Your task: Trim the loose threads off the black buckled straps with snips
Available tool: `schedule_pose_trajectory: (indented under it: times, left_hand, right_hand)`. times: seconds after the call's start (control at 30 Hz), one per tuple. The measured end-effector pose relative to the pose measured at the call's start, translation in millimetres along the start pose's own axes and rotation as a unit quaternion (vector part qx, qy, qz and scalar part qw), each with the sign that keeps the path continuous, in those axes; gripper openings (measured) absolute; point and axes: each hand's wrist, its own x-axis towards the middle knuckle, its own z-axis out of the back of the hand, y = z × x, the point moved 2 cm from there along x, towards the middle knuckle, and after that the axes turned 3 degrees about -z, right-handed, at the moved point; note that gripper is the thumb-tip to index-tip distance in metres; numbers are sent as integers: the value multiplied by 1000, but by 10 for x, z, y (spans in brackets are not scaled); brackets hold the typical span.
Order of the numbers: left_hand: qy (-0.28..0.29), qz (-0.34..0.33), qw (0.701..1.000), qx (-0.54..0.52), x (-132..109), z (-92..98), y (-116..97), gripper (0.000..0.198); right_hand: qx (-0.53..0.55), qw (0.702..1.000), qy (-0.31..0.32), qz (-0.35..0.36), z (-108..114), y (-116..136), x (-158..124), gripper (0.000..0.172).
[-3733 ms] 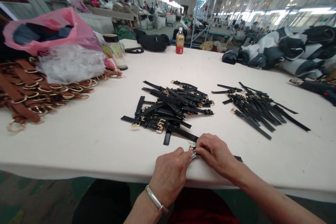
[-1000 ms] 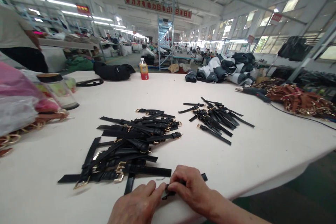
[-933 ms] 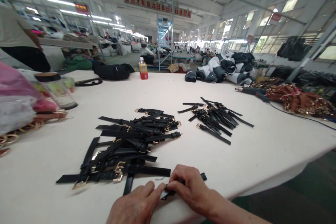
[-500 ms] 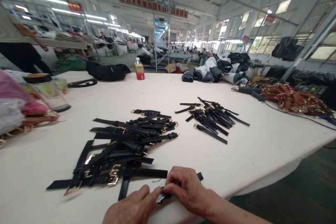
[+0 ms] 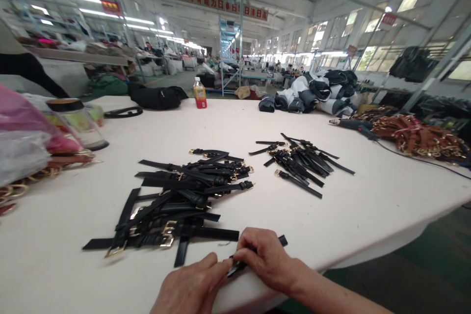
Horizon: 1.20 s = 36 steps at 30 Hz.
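Both my hands meet at the near edge of the white table. My right hand is closed over a short black strap, whose far end pokes out past my knuckles. My left hand pinches the strap's near end with thumb and forefinger. Just beyond my hands lies a loose heap of black straps with gold buckles. A second, tidier bunch of black straps lies further off to the right.
A pink plastic bag and a lidded jar stand at the left, with brown straps with rings below them. An orange drink bottle, a black bag, rolled fabric, a hand tool and brown straps lie beyond.
My head has lifted and turned right since the oldest frame, so the hall shows more. Both hands stay on the same black strap, shifting only slightly at the table edge.
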Motion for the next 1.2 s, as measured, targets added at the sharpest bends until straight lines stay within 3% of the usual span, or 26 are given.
schedule_pose_trajectory:
  times: [0.17, 0.47, 1.2]
  left_hand:
    - [-21, -6, 999, -30, -55, 108, -74, 33]
    - [-17, -9, 998, -58, -100, 135, -18, 28]
    - [-30, -20, 999, 7, -20, 119, -118, 33]
  right_hand:
    - [17, 1000, 11, -24, 33, 2, -2, 17]
    - [26, 999, 24, -30, 40, -11, 6, 17]
    - [24, 999, 26, -25, 63, 22, 21, 19]
